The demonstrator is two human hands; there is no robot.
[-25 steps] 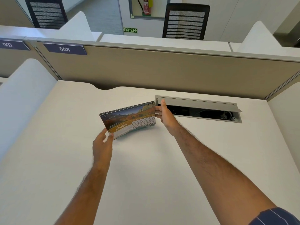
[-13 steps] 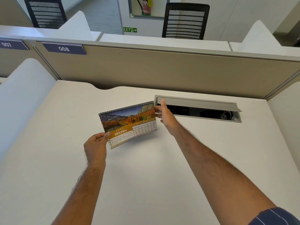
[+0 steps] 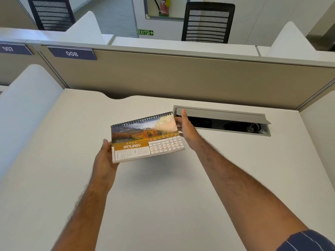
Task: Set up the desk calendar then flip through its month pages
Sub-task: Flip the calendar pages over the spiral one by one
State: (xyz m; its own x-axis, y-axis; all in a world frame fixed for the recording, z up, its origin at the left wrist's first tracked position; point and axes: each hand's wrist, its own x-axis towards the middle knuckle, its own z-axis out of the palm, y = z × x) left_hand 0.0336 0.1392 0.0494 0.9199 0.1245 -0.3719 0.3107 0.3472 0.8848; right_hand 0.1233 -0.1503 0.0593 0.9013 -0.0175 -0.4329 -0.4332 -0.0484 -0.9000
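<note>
A spiral-bound desk calendar (image 3: 145,140) shows its January page, with an autumn landscape photo above an orange band and a date grid. It is held up off the white desk (image 3: 163,196), folded flat, its face tilted toward me. My left hand (image 3: 105,156) grips its lower left corner from underneath. My right hand (image 3: 186,129) holds the right edge, with the fingers behind the calendar and the thumb pointing up.
A grey cable-tray lid (image 3: 221,115) stands raised at the back right of the desk, over a dark recess. A beige partition (image 3: 181,75) runs along the far edge. White side dividers (image 3: 23,105) flank the desk.
The calendar has been lifted off the desk and tilted toward me, so the January page now faces up. My left hand has shifted to grip under its lower left corner.
</note>
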